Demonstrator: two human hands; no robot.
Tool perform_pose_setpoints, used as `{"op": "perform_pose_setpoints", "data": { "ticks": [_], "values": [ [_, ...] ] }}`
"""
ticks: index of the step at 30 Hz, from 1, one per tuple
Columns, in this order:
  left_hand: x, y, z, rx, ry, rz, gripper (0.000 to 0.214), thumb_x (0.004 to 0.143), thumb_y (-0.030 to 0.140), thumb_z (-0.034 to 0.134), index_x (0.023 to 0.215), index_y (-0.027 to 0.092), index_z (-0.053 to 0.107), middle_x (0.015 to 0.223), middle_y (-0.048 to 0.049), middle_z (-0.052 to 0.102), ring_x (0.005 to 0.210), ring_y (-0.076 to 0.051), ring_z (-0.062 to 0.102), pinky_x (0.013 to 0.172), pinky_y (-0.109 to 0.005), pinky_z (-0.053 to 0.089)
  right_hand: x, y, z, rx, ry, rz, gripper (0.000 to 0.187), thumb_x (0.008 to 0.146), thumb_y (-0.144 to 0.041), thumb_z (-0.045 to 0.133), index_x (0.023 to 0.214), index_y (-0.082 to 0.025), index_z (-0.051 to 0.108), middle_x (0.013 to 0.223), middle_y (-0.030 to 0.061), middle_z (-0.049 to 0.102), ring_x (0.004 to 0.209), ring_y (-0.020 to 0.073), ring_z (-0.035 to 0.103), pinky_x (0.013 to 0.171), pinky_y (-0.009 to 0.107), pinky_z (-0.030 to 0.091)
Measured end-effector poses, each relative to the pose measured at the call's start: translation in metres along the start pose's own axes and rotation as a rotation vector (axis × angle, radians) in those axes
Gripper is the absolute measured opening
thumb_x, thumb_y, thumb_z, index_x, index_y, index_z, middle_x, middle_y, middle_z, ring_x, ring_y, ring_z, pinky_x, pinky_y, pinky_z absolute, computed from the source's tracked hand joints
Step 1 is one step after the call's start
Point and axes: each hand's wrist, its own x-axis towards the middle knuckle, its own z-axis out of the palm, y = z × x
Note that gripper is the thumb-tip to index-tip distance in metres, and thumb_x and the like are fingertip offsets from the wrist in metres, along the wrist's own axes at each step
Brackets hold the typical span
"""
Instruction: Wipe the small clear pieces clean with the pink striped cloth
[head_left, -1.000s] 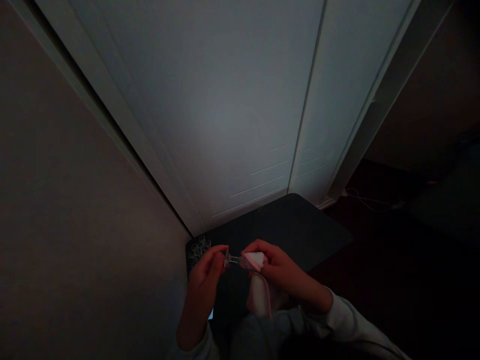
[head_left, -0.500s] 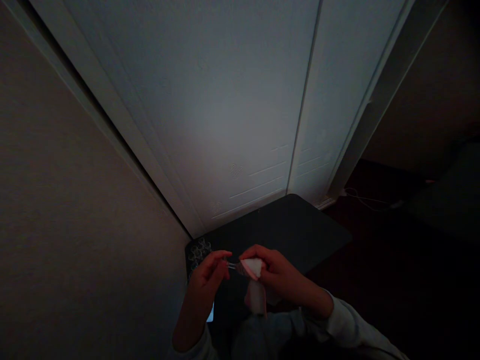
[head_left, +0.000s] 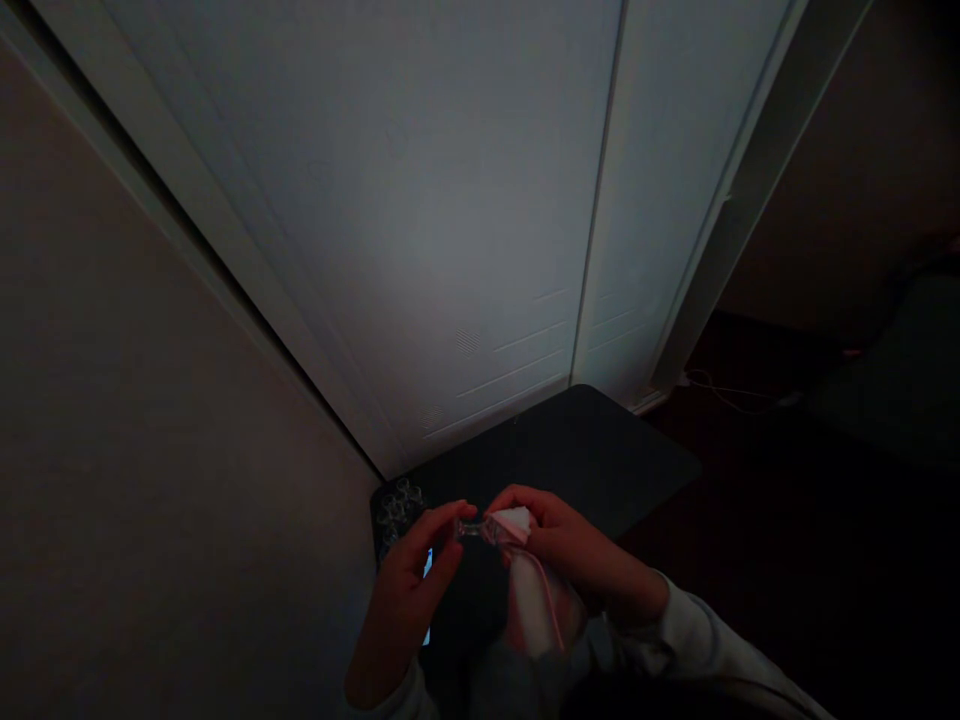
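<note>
A small clear stemmed glass (head_left: 471, 529) lies sideways between my hands above the dark table. My left hand (head_left: 420, 560) has its fingers and thumb around the foot end of the glass. My right hand (head_left: 555, 528) grips a pink and white cloth (head_left: 534, 605), which is pressed over the bowl end and hangs down below the hand. Part of the bowl is hidden by cloth and fingers. Several similar small glasses (head_left: 397, 505) stand at the table's left corner, just beyond my left hand.
The dark table (head_left: 600, 450) stands against a white panelled cabinet (head_left: 450, 200). A lit screen (head_left: 428, 570) shows partly behind my left wrist. To the left is a wall (head_left: 150, 450); a white cable (head_left: 727, 388) lies on the dark floor at right. The room is dim.
The glass has turned a little, its foot now between my left thumb and fingers, which are further apart. The hanging cloth has swung right and spread. The view has shifted slightly.
</note>
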Motion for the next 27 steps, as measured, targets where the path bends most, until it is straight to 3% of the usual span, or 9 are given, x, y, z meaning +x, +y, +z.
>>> {"op": "perform_pose_setpoints", "data": {
  "ticks": [4, 7, 10, 14, 19, 27],
  "values": [
    [0.003, 0.004, -0.001, -0.009, 0.095, -0.052, 0.043, 0.081, 0.041, 0.056, 0.116, 0.018, 0.056, 0.100, -0.0071, 0.070, 0.090, -0.020, 0.063, 0.080, -0.029, 0.046, 0.001, 0.004, -0.004, -0.107, -0.004, -0.062, 0.017, 0.068, -0.014, 0.062, 0.085, -0.017, 0.063, 0.071, -0.0036, 0.056, 0.062, 0.0095, 0.049, 0.053, 0.018, 0.035],
    [0.004, 0.009, -0.002, 0.040, 0.209, -0.072, 0.037, 0.084, 0.045, 0.048, 0.106, 0.017, 0.061, 0.069, -0.0005, 0.065, 0.069, -0.017, 0.059, 0.070, -0.027, 0.046, -0.001, 0.002, -0.004, -0.190, 0.002, -0.097, 0.018, 0.070, -0.012, 0.060, 0.087, -0.018, 0.063, 0.075, -0.0027, 0.057, 0.065, 0.0102, 0.050, 0.055, 0.019, 0.036],
    [0.006, 0.010, -0.003, 0.066, 0.204, -0.089, 0.035, 0.084, 0.046, 0.045, 0.090, 0.018, 0.066, 0.057, 0.0012, 0.058, 0.059, -0.016, 0.054, 0.062, -0.027, 0.044, -0.001, -0.002, -0.001, -0.229, -0.026, -0.104, 0.018, 0.070, -0.014, 0.060, 0.088, -0.018, 0.063, 0.074, -0.0026, 0.057, 0.063, 0.0103, 0.049, 0.054, 0.020, 0.036],
    [0.009, 0.008, -0.003, 0.062, 0.117, -0.166, 0.032, 0.077, 0.046, 0.053, 0.077, 0.017, 0.066, 0.052, 0.0015, 0.056, 0.053, -0.015, 0.051, 0.054, -0.025, 0.040, -0.001, -0.005, 0.001, -0.255, -0.044, -0.118, 0.018, 0.071, -0.017, 0.060, 0.088, -0.017, 0.063, 0.074, -0.0022, 0.058, 0.063, 0.0108, 0.049, 0.055, 0.020, 0.036],
    [0.008, 0.010, -0.003, -0.006, 0.101, -0.191, 0.023, 0.070, 0.039, 0.061, 0.074, 0.017, 0.066, 0.050, 0.0039, 0.055, 0.051, -0.012, 0.049, 0.053, -0.023, 0.038, -0.002, -0.004, -0.002, -0.310, -0.066, -0.156, 0.026, 0.069, -0.010, 0.056, 0.091, -0.018, 0.066, 0.079, -0.0016, 0.062, 0.069, 0.0119, 0.052, 0.060, 0.021, 0.038],
    [0.007, 0.008, -0.004, 0.001, 0.109, -0.202, 0.026, 0.068, 0.036, 0.064, 0.085, 0.017, 0.068, 0.059, 0.0017, 0.061, 0.058, -0.014, 0.054, 0.057, -0.024, 0.040, -0.002, -0.004, -0.005, -0.348, -0.048, -0.153, 0.023, 0.071, -0.012, 0.056, 0.091, -0.018, 0.066, 0.079, -0.0009, 0.063, 0.068, 0.0119, 0.053, 0.060, 0.022, 0.038]
  ]
}}
